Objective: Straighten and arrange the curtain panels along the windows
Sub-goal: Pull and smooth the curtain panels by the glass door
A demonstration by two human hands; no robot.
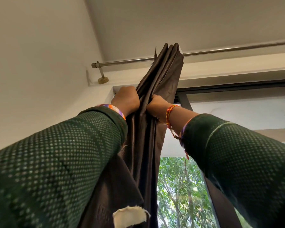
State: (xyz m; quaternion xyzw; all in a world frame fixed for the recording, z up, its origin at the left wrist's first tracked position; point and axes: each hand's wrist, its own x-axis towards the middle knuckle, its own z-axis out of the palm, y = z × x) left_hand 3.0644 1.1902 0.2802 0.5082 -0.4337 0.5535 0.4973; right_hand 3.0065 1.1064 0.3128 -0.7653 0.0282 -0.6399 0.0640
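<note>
A dark brown curtain panel [161,76] hangs bunched in tight folds from a metal curtain rod [229,49] near the ceiling. Both my arms reach up in green dotted sleeves. My left hand [127,100] grips the left side of the gathered folds. My right hand [156,106], with a red and yellow thread at the wrist, clenches the right side of the same bundle, close beside the left hand. The fingers of both hands are buried in the fabric. Below the hands the curtain falls straight down past a torn pale patch [130,216].
The rod ends at a bracket [102,76] on the white wall at the left. A dark-framed window [237,89] runs to the right behind the curtain, with green trees [179,195] outside. The ceiling is close above.
</note>
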